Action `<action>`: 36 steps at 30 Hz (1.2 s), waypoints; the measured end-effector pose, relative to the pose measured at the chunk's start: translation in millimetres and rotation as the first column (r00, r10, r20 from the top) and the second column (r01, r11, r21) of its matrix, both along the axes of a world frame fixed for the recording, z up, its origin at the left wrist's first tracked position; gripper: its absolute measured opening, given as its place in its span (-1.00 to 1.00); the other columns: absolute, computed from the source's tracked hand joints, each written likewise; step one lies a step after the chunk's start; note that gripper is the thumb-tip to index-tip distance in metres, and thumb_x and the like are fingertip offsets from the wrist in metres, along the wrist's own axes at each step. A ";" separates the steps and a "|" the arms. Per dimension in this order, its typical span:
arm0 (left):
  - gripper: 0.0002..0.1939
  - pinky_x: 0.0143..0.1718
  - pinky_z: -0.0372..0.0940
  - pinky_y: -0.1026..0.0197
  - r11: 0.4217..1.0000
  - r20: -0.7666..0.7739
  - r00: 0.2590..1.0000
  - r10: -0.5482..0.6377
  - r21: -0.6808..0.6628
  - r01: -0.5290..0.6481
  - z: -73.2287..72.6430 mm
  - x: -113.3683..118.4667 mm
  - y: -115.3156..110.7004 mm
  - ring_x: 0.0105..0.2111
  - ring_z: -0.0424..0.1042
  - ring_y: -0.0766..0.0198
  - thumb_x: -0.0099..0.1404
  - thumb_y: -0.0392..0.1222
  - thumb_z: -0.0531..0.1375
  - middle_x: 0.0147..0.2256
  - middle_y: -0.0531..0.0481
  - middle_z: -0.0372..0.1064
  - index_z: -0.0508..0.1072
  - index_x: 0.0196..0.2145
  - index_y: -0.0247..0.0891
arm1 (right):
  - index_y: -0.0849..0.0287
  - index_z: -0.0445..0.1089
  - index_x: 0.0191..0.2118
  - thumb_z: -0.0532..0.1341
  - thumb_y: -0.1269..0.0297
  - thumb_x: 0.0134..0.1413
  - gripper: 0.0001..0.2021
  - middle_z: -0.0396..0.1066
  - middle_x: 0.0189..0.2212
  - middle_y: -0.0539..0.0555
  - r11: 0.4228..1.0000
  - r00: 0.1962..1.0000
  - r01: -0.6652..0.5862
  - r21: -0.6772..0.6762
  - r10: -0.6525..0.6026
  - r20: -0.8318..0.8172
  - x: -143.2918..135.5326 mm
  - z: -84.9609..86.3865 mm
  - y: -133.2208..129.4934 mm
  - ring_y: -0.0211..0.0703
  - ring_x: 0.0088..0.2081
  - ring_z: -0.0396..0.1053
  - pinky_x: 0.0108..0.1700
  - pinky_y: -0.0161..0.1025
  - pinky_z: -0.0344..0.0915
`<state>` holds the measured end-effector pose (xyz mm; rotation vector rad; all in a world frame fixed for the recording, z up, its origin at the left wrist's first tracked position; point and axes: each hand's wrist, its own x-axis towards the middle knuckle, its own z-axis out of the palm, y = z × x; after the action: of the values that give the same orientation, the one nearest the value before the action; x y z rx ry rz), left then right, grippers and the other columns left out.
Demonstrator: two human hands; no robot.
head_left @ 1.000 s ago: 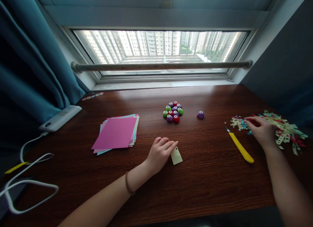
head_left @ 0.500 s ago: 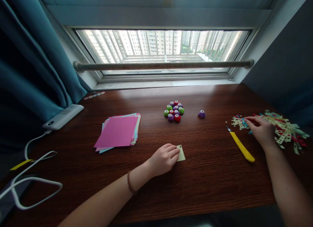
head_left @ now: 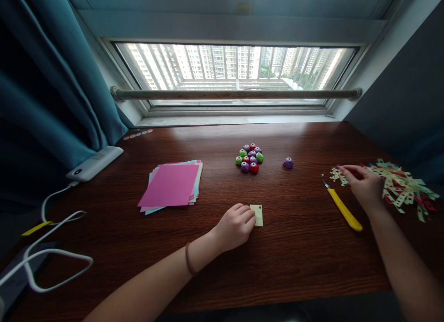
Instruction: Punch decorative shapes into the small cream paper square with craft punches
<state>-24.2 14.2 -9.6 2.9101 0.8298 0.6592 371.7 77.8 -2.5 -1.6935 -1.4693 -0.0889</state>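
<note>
Your left grip closed over pale-yellow paper, your right grip at tiny cut-outs, its hold impossible to tell, yellow-handled knife to its left

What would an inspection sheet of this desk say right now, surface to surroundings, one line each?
Surface: brown desk, wood grain visible
Work items: pale yellow paper, dark star near its top edge; small paper bits at right
Clutter: yellow-handled knife; paper strips; coloured paper stack; cluster of coloured knobs, one purple knob apart
Hands: left hand covers the paper's left side; right hand at the paper bits, grip unclear
Cables: white cable, looped, at left
Surroundings: blue curtain, window, horizontal bar
</note>
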 end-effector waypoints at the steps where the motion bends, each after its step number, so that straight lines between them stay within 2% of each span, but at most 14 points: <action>1: -0.71 -0.18 0.25 0.11 1.000 -0.023 1.000 0.009 0.009 -0.009 0.3 0.7 -0.6 -0.23 0.35 0.19 0.29 -0.39 -0.11 -0.34 -0.17 0.38 0.38 -0.39 -0.32 | 0.19 0.45 -0.29 0.20 0.14 0.00 -0.76 0.43 -0.46 0.08 0.999 0.998 -0.040 -0.028 0.039 -0.043 -15.9 5.6 -2.7 -0.15 -0.45 0.37 -0.38 -0.26 0.24; 4: -0.75 -0.18 0.24 0.10 0.998 -0.126 0.991 0.039 0.051 -0.033 3.0 3.0 -4.4 -0.20 0.34 0.16 0.29 -0.39 -0.09 -0.30 -0.20 0.37 0.37 -0.31 -0.36 | 0.16 0.43 -0.28 0.18 0.14 0.04 -0.78 0.40 -0.50 0.03 0.961 0.965 -0.262 -0.087 0.259 -0.048 -65.4 19.7 -7.2 -0.19 -0.49 0.35 -0.40 -0.26 0.27; 6: -0.77 -0.16 0.23 0.09 0.996 -0.193 0.980 0.056 0.075 -0.042 4.7 3.9 -7.9 -0.17 0.33 0.13 0.29 -0.39 -0.07 -0.26 -0.22 0.37 0.36 -0.25 -0.39 | 0.15 0.42 -0.29 0.16 0.18 0.06 -0.82 0.40 -0.39 0.05 0.915 0.917 -0.392 -0.090 0.397 0.039 -92.9 22.9 -2.1 -0.15 -0.39 0.36 -0.29 -0.21 0.30; 8: -0.76 -0.12 0.22 0.07 0.995 -0.238 0.969 0.064 0.092 -0.043 4.4 3.1 -11.1 -0.12 0.31 0.11 0.29 -0.38 -0.06 -0.20 -0.25 0.35 0.34 -0.17 -0.42 | 0.16 0.37 -0.18 0.16 0.20 0.05 -0.78 0.38 -0.26 0.10 0.902 0.894 -0.424 -0.078 0.430 0.124 -111.9 19.0 11.1 -0.08 -0.25 0.34 -0.15 -0.14 0.29; 11: -0.71 -0.05 0.19 0.06 0.994 -0.247 0.967 0.065 0.100 -0.041 0.4 -1.3 -13.7 -0.04 0.26 0.11 0.30 -0.35 -0.06 -0.08 -0.25 0.30 0.30 -0.06 -0.44 | 0.27 0.22 0.02 0.20 0.19 -0.02 -0.54 0.28 -0.10 0.25 0.945 0.923 -0.310 -0.101 0.325 0.206 -124.3 1.6 38.9 0.07 -0.08 0.25 -0.04 -0.03 0.22; 13: -0.69 -0.01 0.17 0.05 0.995 -0.218 0.973 0.074 0.077 -0.058 -2.4 -5.5 -13.5 0.00 0.23 0.11 0.31 -0.34 -0.06 -0.02 -0.21 0.27 0.28 -0.03 -0.41 | 0.34 0.15 0.06 0.21 0.20 -0.05 -0.45 0.25 -0.09 0.31 0.963 0.940 -0.225 -0.151 0.255 0.228 -124.3 -12.8 54.6 0.13 -0.07 0.24 -0.05 0.01 0.22; 16: -0.67 0.01 0.16 0.05 0.995 -0.175 0.980 0.094 0.002 -0.095 -2.7 -11.0 -11.2 0.01 0.22 0.13 0.30 -0.32 -0.05 0.02 -0.15 0.25 0.27 0.00 -0.35 | 0.32 0.16 0.04 0.16 0.26 -0.03 -0.51 0.29 -0.20 0.27 0.968 0.960 -0.161 -0.193 0.199 0.198 -117.1 -30.9 66.8 0.07 -0.19 0.30 -0.14 -0.04 0.27; 20: -0.65 0.02 0.16 0.05 0.993 -0.133 0.988 0.082 -0.075 -0.092 0.8 -14.4 -8.8 0.01 0.22 0.14 0.28 -0.30 -0.04 0.02 -0.14 0.25 0.26 0.01 -0.34 | 0.29 0.19 0.01 0.10 0.30 -0.02 -0.59 0.31 -0.29 0.20 0.978 0.974 -0.137 -0.156 0.161 0.160 -103.4 -45.1 69.3 -0.01 -0.28 0.31 -0.16 -0.07 0.28; 23: -0.63 0.05 0.13 0.03 0.990 -0.111 0.991 0.078 -0.105 -0.090 1.1 -15.3 -8.8 0.03 0.19 0.13 0.27 -0.30 -0.04 0.04 -0.13 0.24 0.25 0.02 -0.34 | 0.30 0.15 0.05 0.13 0.28 -0.04 -0.52 0.30 -0.21 0.24 0.985 0.975 -0.132 -0.109 0.149 0.167 -100.4 -49.5 69.5 0.01 -0.24 0.29 -0.12 -0.05 0.26; 26: -0.63 0.07 0.12 0.04 0.987 -0.098 0.993 0.073 -0.135 -0.086 0.0 -15.7 -8.8 0.04 0.18 0.14 0.25 -0.31 -0.03 0.04 -0.12 0.24 0.25 0.02 -0.34 | 0.30 0.03 0.14 0.16 0.25 -0.04 -0.40 0.25 -0.07 0.26 0.977 0.957 -0.201 -0.074 0.212 0.196 -105.2 -51.0 70.9 0.03 -0.13 0.24 -0.04 -0.05 0.22; 29: -0.63 0.07 0.12 0.04 0.986 -0.089 0.994 0.067 -0.146 -0.079 -0.3 -15.9 -8.2 0.05 0.18 0.14 0.25 -0.31 -0.02 0.04 -0.12 0.24 0.25 0.02 -0.34 | 0.31 0.01 0.15 0.12 0.28 0.02 -0.43 0.30 -0.13 0.23 0.965 0.934 -0.246 -0.093 0.262 0.245 -108.9 -52.5 73.3 0.05 -0.11 0.21 -0.02 -0.03 0.19; 33: -0.64 0.06 0.14 0.04 0.986 -0.072 0.995 0.066 -0.147 -0.076 0.4 -15.9 -7.9 0.04 0.20 0.14 0.25 -0.32 -0.02 0.03 -0.13 0.25 0.26 0.01 -0.33 | 0.38 0.10 0.10 0.09 0.30 0.05 -0.52 0.30 -0.21 0.29 0.985 0.933 -0.145 -0.095 0.168 0.318 -105.6 -53.4 74.3 0.11 -0.17 0.21 -0.09 0.05 0.21; 36: -0.65 0.05 0.15 0.04 0.985 -0.050 0.997 0.065 -0.154 -0.072 0.2 -16.1 -7.8 0.03 0.21 0.15 0.24 -0.32 -0.01 0.02 -0.13 0.27 0.27 -0.01 -0.33 | 0.41 0.12 0.08 0.11 0.30 0.05 -0.52 0.26 -0.15 0.33 0.994 0.928 -0.110 -0.030 0.113 0.355 -107.9 -47.1 69.5 0.15 -0.11 0.18 -0.04 0.10 0.16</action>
<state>-40.3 6.4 -9.5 2.7764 0.9452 0.5109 263.8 147.3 -49.5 -1.6570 -1.8326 -0.3442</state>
